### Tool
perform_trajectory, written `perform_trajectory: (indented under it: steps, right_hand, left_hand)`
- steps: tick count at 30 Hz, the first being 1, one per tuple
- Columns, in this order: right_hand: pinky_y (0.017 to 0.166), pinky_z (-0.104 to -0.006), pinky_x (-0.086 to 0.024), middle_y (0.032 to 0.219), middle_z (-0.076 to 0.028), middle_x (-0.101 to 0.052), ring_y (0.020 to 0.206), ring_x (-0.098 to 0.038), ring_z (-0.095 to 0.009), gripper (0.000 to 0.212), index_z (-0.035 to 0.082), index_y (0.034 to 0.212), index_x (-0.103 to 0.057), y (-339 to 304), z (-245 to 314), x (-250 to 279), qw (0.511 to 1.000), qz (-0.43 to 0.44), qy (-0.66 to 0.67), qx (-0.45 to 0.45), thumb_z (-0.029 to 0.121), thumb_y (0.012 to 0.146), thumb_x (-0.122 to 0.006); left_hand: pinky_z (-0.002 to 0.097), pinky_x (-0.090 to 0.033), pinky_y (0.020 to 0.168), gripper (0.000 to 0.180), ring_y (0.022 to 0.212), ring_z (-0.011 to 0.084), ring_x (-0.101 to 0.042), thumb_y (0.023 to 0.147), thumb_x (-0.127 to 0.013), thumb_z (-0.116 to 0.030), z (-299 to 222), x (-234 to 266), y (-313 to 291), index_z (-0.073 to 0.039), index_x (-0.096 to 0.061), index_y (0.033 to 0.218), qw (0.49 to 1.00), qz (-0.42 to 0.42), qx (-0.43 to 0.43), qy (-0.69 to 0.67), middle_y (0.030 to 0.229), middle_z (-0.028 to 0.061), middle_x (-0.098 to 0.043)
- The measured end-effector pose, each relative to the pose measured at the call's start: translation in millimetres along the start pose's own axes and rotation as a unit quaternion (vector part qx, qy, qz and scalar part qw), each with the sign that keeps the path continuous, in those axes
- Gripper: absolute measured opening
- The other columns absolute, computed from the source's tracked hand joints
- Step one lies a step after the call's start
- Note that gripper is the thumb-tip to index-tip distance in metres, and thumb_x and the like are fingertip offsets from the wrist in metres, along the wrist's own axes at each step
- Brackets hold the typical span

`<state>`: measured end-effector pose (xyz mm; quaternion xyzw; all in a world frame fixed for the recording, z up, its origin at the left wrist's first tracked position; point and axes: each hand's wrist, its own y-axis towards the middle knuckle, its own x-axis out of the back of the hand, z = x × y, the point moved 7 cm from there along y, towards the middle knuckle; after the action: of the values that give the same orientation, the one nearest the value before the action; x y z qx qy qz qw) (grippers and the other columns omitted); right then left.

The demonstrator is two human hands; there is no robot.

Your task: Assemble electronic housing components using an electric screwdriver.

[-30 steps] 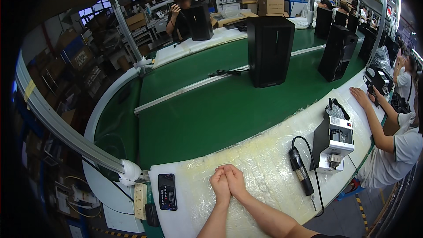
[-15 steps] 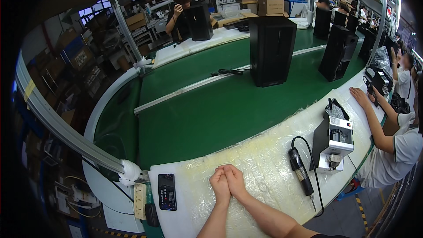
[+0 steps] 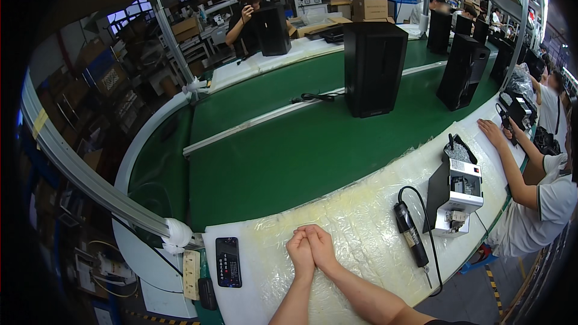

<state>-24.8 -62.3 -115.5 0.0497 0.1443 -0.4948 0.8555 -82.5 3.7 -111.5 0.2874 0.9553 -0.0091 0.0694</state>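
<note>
My left hand (image 3: 300, 253) and my right hand (image 3: 321, 247) rest together on the plastic-wrapped padded worktop (image 3: 355, 222). Their fingers are curled in and pressed against each other, and I see no object in either. A black smartphone (image 3: 228, 262) lies to the left of them, its screen lit. On the right lies a black electric screwdriver (image 3: 412, 236) with its cord looping up and round. Beyond it stands a white and black screw feeder (image 3: 462, 195), and behind that a black tray of small screws (image 3: 460, 149).
A green conveyor (image 3: 271, 162) carries a tall black box-shaped cabinet (image 3: 374, 72) and another black cabinet (image 3: 462, 72). A coiled black cable (image 3: 319, 97) lies by the divider rail. A co-worker (image 3: 533, 186) sits at the right; another person (image 3: 244, 21) is across the belt. A power strip (image 3: 191, 274) hangs at the left.
The tall black cabinet has shifted slightly right on the conveyor. A person at the far right has moved their arms, and one across the belt has shifted their head. My hands have stayed put.
</note>
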Motion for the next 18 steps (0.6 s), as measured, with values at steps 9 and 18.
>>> perform_trajectory:
  steps: [9, 18]
  right_hand:
    - [0.082, -0.03, -0.05, 0.093, -0.013, -0.069, 0.088, -0.064, -0.019, 0.029, -0.004, 0.098, -0.066, 0.1, -1.2, 0.2, 1.0, 0.001, -0.006, -0.003, 0.018, 0.098, -0.048]
    - [0.079, -0.0296, -0.05, 0.09, -0.011, -0.068, 0.084, -0.063, -0.017, 0.032, -0.004, 0.1, -0.065, -1.3, 0.2, 0.4, 0.999, 0.004, 0.028, -0.029, 0.019, 0.1, -0.043]
  left_hand:
    - [0.0259, -0.041, 0.053, 0.02, 0.058, 0.008, -0.049, 0.08, -0.048, 0.005, -4.9, -0.5, -1.1, 0.004, -0.061, 0.066, 1.0, -0.003, -0.003, 0.013, 0.059, 0.0029, -0.059]
    - [0.0233, -0.039, 0.051, 0.021, 0.055, 0.0094, -0.049, 0.076, -0.043, 0.007, -17.9, 1.6, -6.0, 0.002, -0.057, 0.063, 0.998, -0.045, -0.027, -0.023, 0.061, 0.0042, -0.057]
